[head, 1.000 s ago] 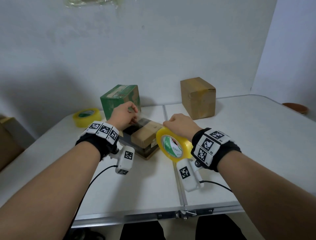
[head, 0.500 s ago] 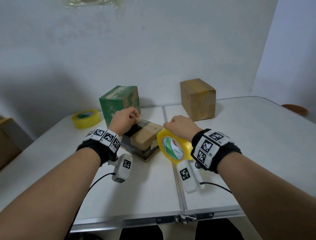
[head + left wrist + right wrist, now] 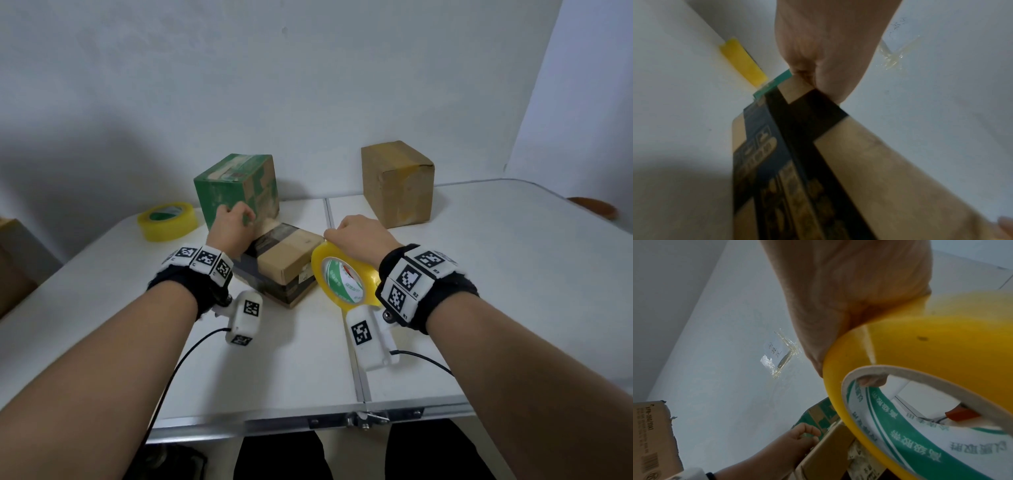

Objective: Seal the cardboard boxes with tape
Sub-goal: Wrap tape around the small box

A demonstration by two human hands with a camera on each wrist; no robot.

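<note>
A low brown box with black print (image 3: 284,263) lies at the table's middle. My left hand (image 3: 233,229) sits at its far left corner with fingers curled, pinching the free end of a clear tape strip (image 3: 270,228) against the box edge. The left wrist view shows that hand (image 3: 828,48) curled over the box's (image 3: 879,162) far end. My right hand (image 3: 359,236) grips a yellow tape roll (image 3: 342,277) upright at the box's right side. In the right wrist view the hand (image 3: 849,288) wraps over the roll (image 3: 920,345).
A green box (image 3: 236,188) stands just behind the low box and a plain brown box (image 3: 397,185) at the back right. A second yellow roll (image 3: 168,221) lies back left. The white table (image 3: 479,274) has a centre seam. A large carton (image 3: 10,270) stands off the left edge.
My left hand has slid a little back and left along the low box toward its far corner. The right hand and roll have barely moved.
</note>
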